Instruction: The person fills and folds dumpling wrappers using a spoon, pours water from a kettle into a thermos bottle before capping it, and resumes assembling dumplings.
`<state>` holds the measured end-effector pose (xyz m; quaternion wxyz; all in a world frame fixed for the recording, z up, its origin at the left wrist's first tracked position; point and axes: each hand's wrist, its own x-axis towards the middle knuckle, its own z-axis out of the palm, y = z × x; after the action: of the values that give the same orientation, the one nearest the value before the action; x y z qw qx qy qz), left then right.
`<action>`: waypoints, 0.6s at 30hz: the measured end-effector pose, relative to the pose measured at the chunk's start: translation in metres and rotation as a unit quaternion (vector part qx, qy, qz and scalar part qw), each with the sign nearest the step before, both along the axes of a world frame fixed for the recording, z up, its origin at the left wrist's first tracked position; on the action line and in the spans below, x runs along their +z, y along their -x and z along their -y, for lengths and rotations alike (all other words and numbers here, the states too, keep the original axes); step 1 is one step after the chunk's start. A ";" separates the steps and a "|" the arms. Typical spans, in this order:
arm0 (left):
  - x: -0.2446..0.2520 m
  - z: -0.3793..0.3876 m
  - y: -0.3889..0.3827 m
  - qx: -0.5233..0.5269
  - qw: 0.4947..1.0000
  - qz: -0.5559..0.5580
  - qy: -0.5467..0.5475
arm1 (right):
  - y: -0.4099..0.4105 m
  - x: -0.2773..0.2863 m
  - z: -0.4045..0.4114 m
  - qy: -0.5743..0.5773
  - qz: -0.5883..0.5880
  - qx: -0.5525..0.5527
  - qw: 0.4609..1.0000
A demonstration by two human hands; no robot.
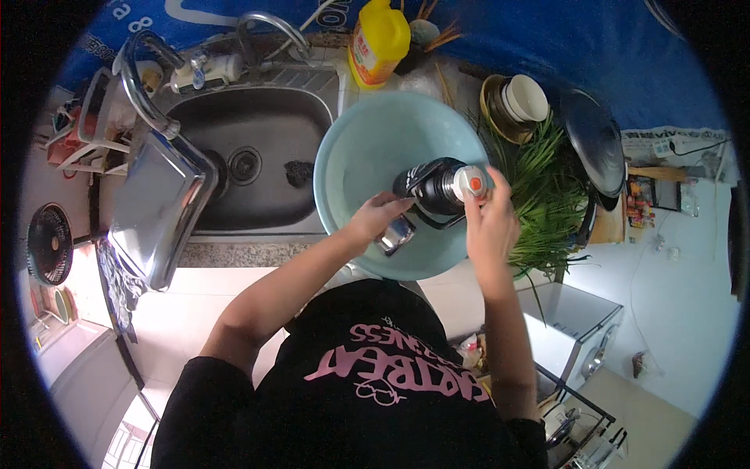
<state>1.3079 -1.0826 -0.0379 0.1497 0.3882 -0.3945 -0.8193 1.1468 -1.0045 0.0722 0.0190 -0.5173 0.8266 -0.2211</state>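
A black vacuum flask [436,186] with a carrying strap lies tilted over a light-blue plastic basin [329,234]. My right hand [491,220] has its fingers around the white stopper [469,180] with an orange button, at the flask's neck. My left hand [378,220] touches the strap side of the flask with its fingertips. Beneath that hand is a shiny metal cup or cap [396,234]; whether the palm grips it is hard to tell. The flask's underside is hidden.
Left of the basin is a steel sink [263,202] with a curved faucet [137,88] and a metal lid or tray [153,208]. A yellow jug [379,44] stands behind. Green leafy stalks [542,199], stacked bowls [526,98] and a pan lid [593,140] are at the right.
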 end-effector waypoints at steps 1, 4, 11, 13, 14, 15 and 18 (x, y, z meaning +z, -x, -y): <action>0.005 0.002 -0.013 -0.014 0.995 0.007 -0.098 | -0.009 0.001 -0.013 0.006 0.005 0.007 1.000; 0.045 0.001 -0.028 0.083 0.976 0.019 -0.201 | -0.033 0.001 -0.042 0.045 0.108 0.172 0.978; 0.076 -0.015 -0.013 0.077 0.951 -0.106 -0.281 | -0.047 -0.001 -0.046 0.010 0.094 0.274 0.957; 0.084 -0.010 -0.016 0.019 0.969 -0.120 -0.213 | -0.040 0.018 -0.041 -0.001 0.086 0.279 0.956; 0.078 -0.013 -0.013 0.051 0.973 -0.130 -0.185 | -0.034 0.027 -0.039 0.000 0.057 0.263 0.963; 0.065 -0.016 -0.007 0.052 0.972 -0.133 -0.187 | -0.025 0.039 -0.037 -0.001 0.024 0.244 0.970; 0.053 -0.014 -0.005 0.042 0.884 0.109 0.452 | 0.006 0.074 -0.018 -0.031 -0.045 0.181 0.982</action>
<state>1.3134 -1.0687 0.0151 0.2996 0.3813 -0.7192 -0.4976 1.1408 -0.9862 0.1462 0.0381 -0.6671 0.7255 -0.1647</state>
